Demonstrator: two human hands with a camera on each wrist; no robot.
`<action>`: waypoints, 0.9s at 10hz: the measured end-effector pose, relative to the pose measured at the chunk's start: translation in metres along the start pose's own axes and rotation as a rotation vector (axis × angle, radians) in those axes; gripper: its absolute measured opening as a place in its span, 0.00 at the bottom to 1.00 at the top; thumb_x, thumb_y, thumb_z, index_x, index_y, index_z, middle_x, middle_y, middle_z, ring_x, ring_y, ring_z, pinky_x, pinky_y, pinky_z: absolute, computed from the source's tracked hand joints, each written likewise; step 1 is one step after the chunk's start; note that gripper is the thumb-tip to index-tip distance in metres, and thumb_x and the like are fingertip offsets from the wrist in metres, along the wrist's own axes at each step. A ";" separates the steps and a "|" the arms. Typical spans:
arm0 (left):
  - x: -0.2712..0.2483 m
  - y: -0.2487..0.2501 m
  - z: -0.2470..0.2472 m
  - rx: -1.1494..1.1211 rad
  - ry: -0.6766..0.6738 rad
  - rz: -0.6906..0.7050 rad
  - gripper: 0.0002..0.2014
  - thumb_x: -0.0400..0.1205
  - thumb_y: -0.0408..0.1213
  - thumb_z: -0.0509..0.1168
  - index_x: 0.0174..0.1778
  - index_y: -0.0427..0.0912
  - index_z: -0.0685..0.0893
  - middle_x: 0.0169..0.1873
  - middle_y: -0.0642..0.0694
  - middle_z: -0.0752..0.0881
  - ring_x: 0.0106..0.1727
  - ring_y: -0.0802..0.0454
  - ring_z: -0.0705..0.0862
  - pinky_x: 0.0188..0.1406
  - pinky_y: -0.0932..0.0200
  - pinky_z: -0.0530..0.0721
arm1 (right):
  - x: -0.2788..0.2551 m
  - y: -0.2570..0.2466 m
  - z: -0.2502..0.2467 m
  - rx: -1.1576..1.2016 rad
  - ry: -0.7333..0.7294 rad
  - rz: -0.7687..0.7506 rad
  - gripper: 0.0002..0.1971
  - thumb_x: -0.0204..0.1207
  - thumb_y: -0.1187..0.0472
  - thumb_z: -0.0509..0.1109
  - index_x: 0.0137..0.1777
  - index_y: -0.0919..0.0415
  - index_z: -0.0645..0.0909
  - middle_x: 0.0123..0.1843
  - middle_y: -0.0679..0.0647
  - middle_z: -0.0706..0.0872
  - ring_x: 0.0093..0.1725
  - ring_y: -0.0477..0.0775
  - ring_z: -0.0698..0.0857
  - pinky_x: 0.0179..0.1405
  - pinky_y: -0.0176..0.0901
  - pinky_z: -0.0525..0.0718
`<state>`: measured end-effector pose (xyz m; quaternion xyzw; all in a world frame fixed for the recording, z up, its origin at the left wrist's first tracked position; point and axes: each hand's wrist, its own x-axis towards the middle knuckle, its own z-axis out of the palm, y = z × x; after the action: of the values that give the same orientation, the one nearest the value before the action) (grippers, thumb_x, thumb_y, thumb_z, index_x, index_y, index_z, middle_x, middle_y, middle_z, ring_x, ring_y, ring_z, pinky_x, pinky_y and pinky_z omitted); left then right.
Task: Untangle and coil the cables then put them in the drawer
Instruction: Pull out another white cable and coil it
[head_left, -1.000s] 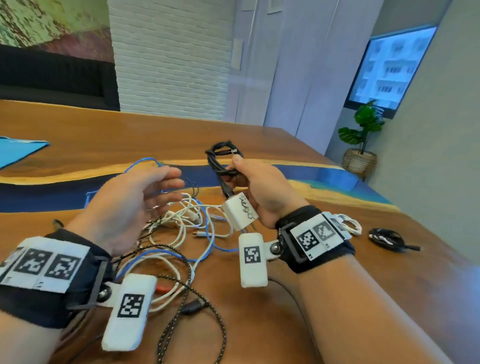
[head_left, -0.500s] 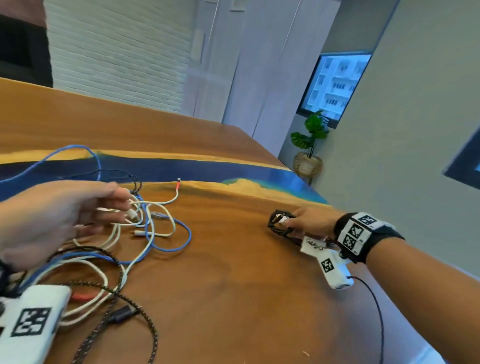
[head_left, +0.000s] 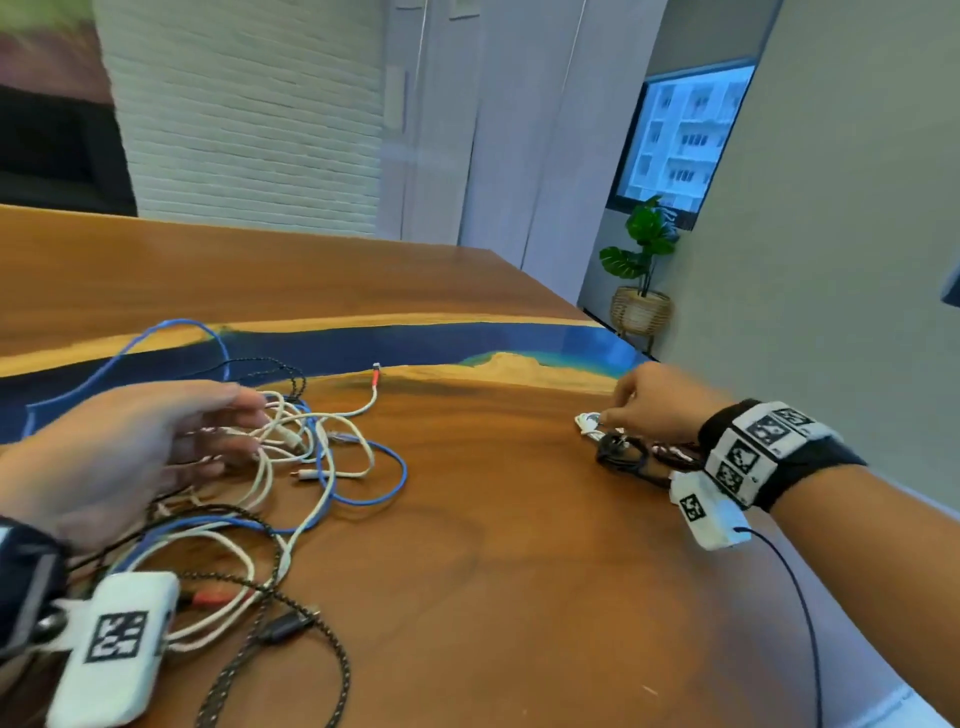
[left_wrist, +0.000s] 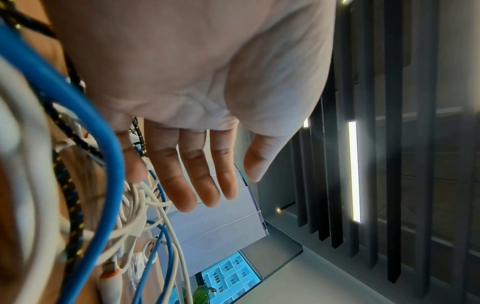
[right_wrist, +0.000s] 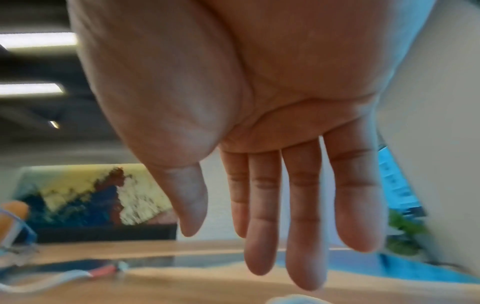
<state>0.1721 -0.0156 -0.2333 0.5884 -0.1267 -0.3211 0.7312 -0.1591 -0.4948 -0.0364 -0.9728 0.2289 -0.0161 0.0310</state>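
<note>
A tangle of blue, white and black braided cables (head_left: 311, 457) lies on the wooden table (head_left: 519, 571) at the left. My left hand (head_left: 234, 431) hovers over it, fingers straight, gripping nothing. The left wrist view shows that open left hand (left_wrist: 207, 185) beside the blue cable (left_wrist: 78, 102) and white cables (left_wrist: 135, 216). At the right, a coiled black cable (head_left: 623, 454) lies next to a small white coil (head_left: 589, 422). My right hand (head_left: 613, 415) is just above them. The right wrist view shows my right hand (right_wrist: 259, 236) with straight, empty fingers. No drawer is in view.
A blue resin strip (head_left: 415, 343) crosses the table behind the cables. The table's right edge runs close under my right forearm. A potted plant (head_left: 644, 270) in a basket stands on the floor past the far right corner, by a grey wall.
My right hand carried the black coil to the right, laid it on the table by the white coil and let go. My left hand stayed over the tangle.
</note>
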 end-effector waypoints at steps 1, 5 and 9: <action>-0.159 0.062 0.175 0.090 0.283 0.165 0.13 0.86 0.44 0.67 0.60 0.42 0.91 0.57 0.51 0.93 0.50 0.43 0.93 0.59 0.43 0.82 | -0.018 -0.065 -0.009 0.192 -0.013 -0.193 0.10 0.78 0.43 0.76 0.43 0.48 0.89 0.36 0.46 0.92 0.37 0.45 0.90 0.42 0.44 0.86; -0.176 0.077 0.180 0.281 0.429 0.308 0.11 0.82 0.45 0.71 0.48 0.42 0.94 0.44 0.52 0.92 0.34 0.54 0.78 0.31 0.57 0.68 | -0.062 -0.290 0.044 0.037 -0.133 -0.970 0.14 0.80 0.55 0.72 0.64 0.43 0.85 0.57 0.44 0.90 0.52 0.48 0.85 0.47 0.44 0.83; -0.182 0.078 0.187 0.276 0.408 0.417 0.07 0.83 0.33 0.74 0.57 0.41 0.89 0.39 0.48 0.89 0.37 0.58 0.87 0.30 0.72 0.79 | -0.032 -0.295 0.002 1.223 -0.050 -0.617 0.05 0.85 0.64 0.70 0.49 0.58 0.87 0.36 0.52 0.92 0.26 0.49 0.84 0.24 0.44 0.81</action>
<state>-0.0470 -0.0404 -0.0731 0.6957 -0.1375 -0.0195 0.7048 -0.0565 -0.2175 -0.0194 -0.8012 -0.1097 -0.1279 0.5741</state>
